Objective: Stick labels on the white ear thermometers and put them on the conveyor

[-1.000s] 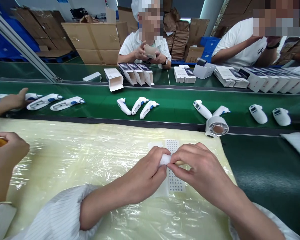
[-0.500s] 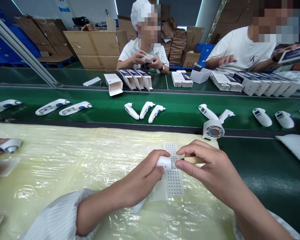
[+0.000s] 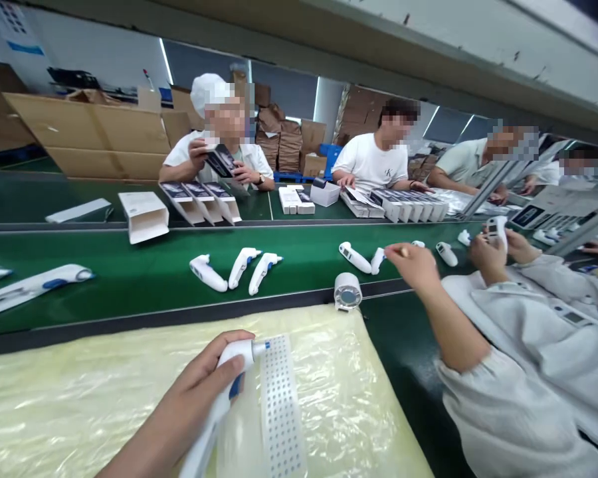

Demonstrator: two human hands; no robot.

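My left hand (image 3: 204,382) is wrapped round a white ear thermometer (image 3: 242,352) with a blue button. The thermometer's blue-tipped probe points right, over the top end of a white strip with rows of small round dots (image 3: 282,411). Under and beside that strip lies a translucent sheet (image 3: 239,431). Out over the green belt, my right hand (image 3: 416,265) is closed, with the pale tan end of a thin stick (image 3: 404,252) showing at its fingers. Close to its fingertips, a white thermometer (image 3: 377,261) lies on the belt, partly hidden.
More thermometers (image 3: 264,272) lie along the green belt (image 3: 144,265). A round white device (image 3: 347,292) stands at the belt's near edge. Yellowish plastic film (image 3: 80,392) covers the worktop. At right, a co-worker's hands (image 3: 488,259) hold a thermometer. Opposite stand open boxes (image 3: 142,216) and people.
The view has turned right. My right hand has moved away from the left, out over the belt. The left hand's thermometer now shows its side and blue probe tip.
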